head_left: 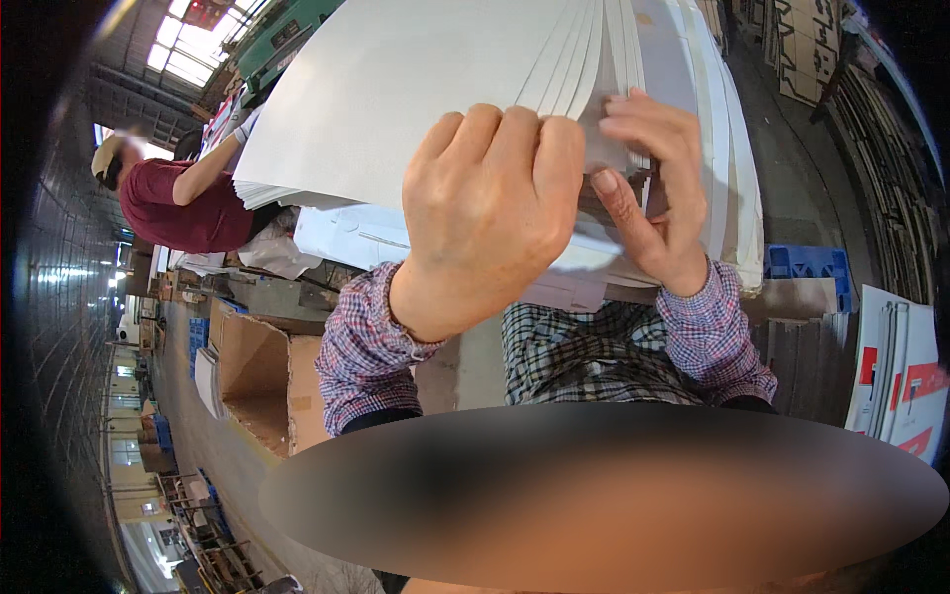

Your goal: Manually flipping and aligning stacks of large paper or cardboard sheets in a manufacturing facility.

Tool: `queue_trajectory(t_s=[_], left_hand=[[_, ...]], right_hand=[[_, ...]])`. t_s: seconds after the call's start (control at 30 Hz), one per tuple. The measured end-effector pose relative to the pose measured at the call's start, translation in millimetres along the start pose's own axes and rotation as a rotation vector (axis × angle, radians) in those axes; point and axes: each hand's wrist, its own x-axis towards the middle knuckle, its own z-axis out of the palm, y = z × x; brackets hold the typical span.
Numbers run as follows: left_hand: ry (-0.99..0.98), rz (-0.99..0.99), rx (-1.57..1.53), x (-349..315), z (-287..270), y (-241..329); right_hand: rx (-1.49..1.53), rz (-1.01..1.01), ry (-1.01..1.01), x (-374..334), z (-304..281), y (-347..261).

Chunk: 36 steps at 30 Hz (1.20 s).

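Observation:
A stack of large white sheets [396,89] lies before me, its right-hand edges fanned apart into separate layers. My left hand [490,198] is closed over the near right part of this stack, knuckles up, with the fingertips hidden behind the hand. Just to the right, my right hand [663,183] is held beside the fanned edges, fingers curved and thumb apart. Nothing shows in its grasp, and its fingertips are slightly blurred. Under and beyond the right hand lies another pile of pale sheets [727,158].
At the left, a person in a maroon shirt [188,208] reaches a gloved hand to the stack's far side. Below stands an open cardboard box [262,376]. A blue pallet [811,265] and red-and-white panels [901,376] are at the right; green machinery [287,40] is behind.

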Motion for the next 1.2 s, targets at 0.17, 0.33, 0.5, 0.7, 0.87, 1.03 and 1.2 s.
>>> queue_trajectory(t_s=[0.17,0.33,0.5,0.7,0.87,1.03,1.2], left_hand=[[-0.035,-0.032,0.054,22,11,12],[0.038,0.0,0.039,23,18,14],[0.154,0.094,0.008,15,23,4],[0.111,0.071,-0.013,9,23,4],[0.035,0.05,-0.091,12,16,0],[-0.015,0.076,-0.128,10,14,-2],[0.003,0.135,-0.082,5,12,-3]], right_hand=[[-0.099,-0.145,-0.074,11,-7,10],[-0.108,-0.151,-0.036,8,-7,11],[-0.14,-0.162,-0.058,7,-8,6],[-0.157,-0.148,-0.075,8,-11,10],[-0.083,-0.114,-0.081,10,-22,17],[0.031,0.004,-0.097,8,-23,15],[0.033,0.002,-0.052,5,-16,9]])
